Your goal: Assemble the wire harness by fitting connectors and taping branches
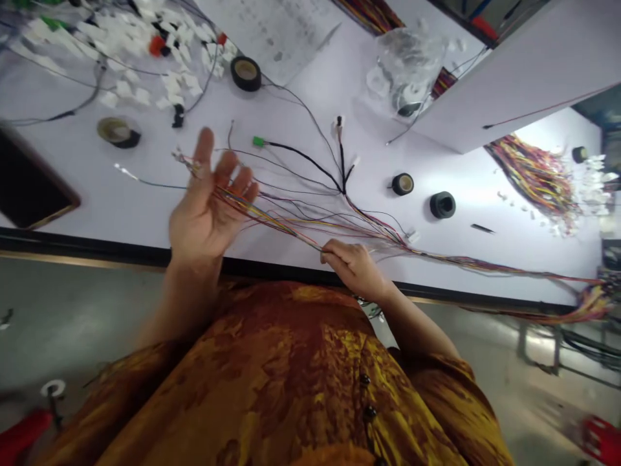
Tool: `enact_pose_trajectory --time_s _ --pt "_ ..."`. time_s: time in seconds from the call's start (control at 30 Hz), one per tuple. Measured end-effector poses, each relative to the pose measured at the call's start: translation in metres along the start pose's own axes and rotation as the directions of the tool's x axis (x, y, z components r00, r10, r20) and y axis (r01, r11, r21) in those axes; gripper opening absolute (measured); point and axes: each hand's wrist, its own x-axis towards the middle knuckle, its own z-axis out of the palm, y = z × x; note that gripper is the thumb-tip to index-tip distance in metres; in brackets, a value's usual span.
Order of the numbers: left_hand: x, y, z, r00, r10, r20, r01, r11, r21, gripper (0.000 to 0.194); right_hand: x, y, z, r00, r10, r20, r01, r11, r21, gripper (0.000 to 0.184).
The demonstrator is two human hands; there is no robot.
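Note:
A loose bundle of thin coloured wires [291, 223] lies fanned across the white table [145, 194]. My left hand [208, 200] is raised above the table edge, fingers stretched out, with several wire ends draped over the fingers. My right hand [352, 265] is closed in a pinch on the same wires near the table's front edge. From there the bundle runs right to a thick multicoloured harness [582, 298]. A black-sleeved branch ends in a green connector [258, 140] beyond my left hand.
Tape rolls [245, 72] [118, 131] [402, 184] [442, 204] dot the table. White connectors [121, 52] are heaped at the far left, a clear bag [407, 65] and a white box [509, 77] at the far right. A dark tablet [29, 188] lies at the left.

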Motion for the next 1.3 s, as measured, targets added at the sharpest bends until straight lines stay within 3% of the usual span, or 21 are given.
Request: enact_pose_trajectory --time_s 0.07,0.13,0.2,0.27,0.33,0.43,0.53,0.6,0.63,0.7,0.77,0.8,0.83,0.9,0.97,1.0,1.07,1.13,1.23,1.3 --pt "0.002 -0.002 -0.005 1.000 0.003 0.005 -0.003 1.000 -0.006 0.052 -0.003 0.001 -0.012 0.999 0.012 -0.032 -0.006 0.983 0.186 0.029" --pt "0.003 -0.013 -0.007 1.000 0.005 0.016 -0.004 1.000 -0.019 0.053 -0.005 0.004 -0.027 0.988 0.066 -0.142 -0.003 0.913 0.409 0.033" --pt "-0.001 -0.032 -0.008 1.000 0.007 0.021 -0.006 0.999 -0.033 0.057 -0.003 0.012 -0.040 0.953 0.137 -0.270 0.021 0.860 0.510 0.034" --pt "-0.009 -0.051 -0.008 1.000 0.025 0.017 -0.025 1.000 0.016 0.067 0.008 0.026 -0.046 0.926 0.160 -0.342 -0.014 0.921 0.390 0.026" --pt "-0.019 -0.066 -0.008 0.997 0.066 0.033 -0.070 0.987 0.146 0.082 0.028 0.041 -0.041 0.921 0.148 -0.362 -0.110 0.986 0.124 0.013" --pt "-0.030 -0.072 -0.005 0.988 0.139 0.060 -0.151 0.929 0.338 0.093 0.065 0.058 -0.024 0.936 0.145 -0.322 -0.225 0.947 -0.228 0.013" --pt "-0.031 -0.068 -0.010 0.969 0.238 0.058 -0.233 0.822 0.520 0.086 0.089 0.064 -0.014 0.958 0.136 -0.253 -0.231 0.889 -0.395 0.012" --pt "-0.029 -0.063 -0.026 0.955 0.295 0.033 -0.254 0.753 0.607 0.066 0.089 0.064 -0.023 0.953 0.045 -0.299 -0.157 0.920 -0.360 0.007" --pt "-0.029 -0.060 -0.037 0.950 0.312 0.001 -0.242 0.734 0.635 0.056 0.085 0.064 -0.032 0.925 0.000 -0.380 -0.124 0.945 -0.302 0.007" --pt "-0.030 -0.053 -0.060 0.943 0.318 -0.104 -0.171 0.724 0.668 0.045 0.071 0.064 -0.054 0.799 0.000 -0.601 -0.105 0.985 -0.139 0.017" --pt "-0.033 -0.045 -0.071 0.936 0.309 -0.169 -0.103 0.698 0.709 0.043 0.056 0.059 -0.074 0.655 0.122 -0.746 -0.136 0.990 0.043 0.027" --pt "-0.034 -0.041 -0.069 0.939 0.312 -0.145 -0.111 0.674 0.731 0.041 0.050 0.055 -0.080 0.635 0.167 -0.754 -0.142 0.985 0.098 0.030" --pt "-0.035 -0.040 -0.062 0.949 0.308 -0.069 -0.155 0.644 0.749 0.039 0.047 0.048 -0.083 0.657 0.182 -0.731 -0.139 0.983 0.119 0.032" --pt "-0.031 -0.044 -0.033 0.936 0.277 0.218 -0.345 0.594 0.727 0.035 0.048 0.031 -0.076 0.768 0.136 -0.626 -0.105 0.991 0.087 0.031" --pt "-0.022 -0.056 0.002 0.865 0.124 0.487 -0.470 0.544 0.695 0.041 0.057 0.009 -0.059 0.881 0.048 -0.470 -0.040 0.999 0.026 0.026" --pt "-0.016 -0.064 0.017 0.838 0.068 0.542 -0.497 0.506 0.705 0.045 0.063 -0.002 -0.049 0.923 0.006 -0.384 -0.003 1.000 0.008 0.023" --pt "-0.003 -0.082 0.034 0.825 0.019 0.565 -0.508 0.461 0.727 0.040 0.073 -0.023 -0.033 0.977 -0.083 -0.196 0.084 0.996 -0.001 0.017" --pt "0.009 -0.096 0.034 0.812 -0.014 0.583 -0.504 0.485 0.714 0.031 0.079 -0.040 -0.026 0.984 -0.142 -0.106 0.147 0.988 0.043 0.014" --pt "0.018 -0.106 0.019 0.799 -0.035 0.601 -0.478 0.571 0.668 0.030 0.088 -0.054 -0.022 0.965 -0.155 -0.213 0.178 0.979 0.095 0.014" --pt "0.017 -0.106 0.013 0.821 -0.030 0.569 -0.423 0.637 0.644 0.029 0.098 -0.056 -0.010 0.971 -0.156 -0.180 0.170 0.983 0.066 0.013"
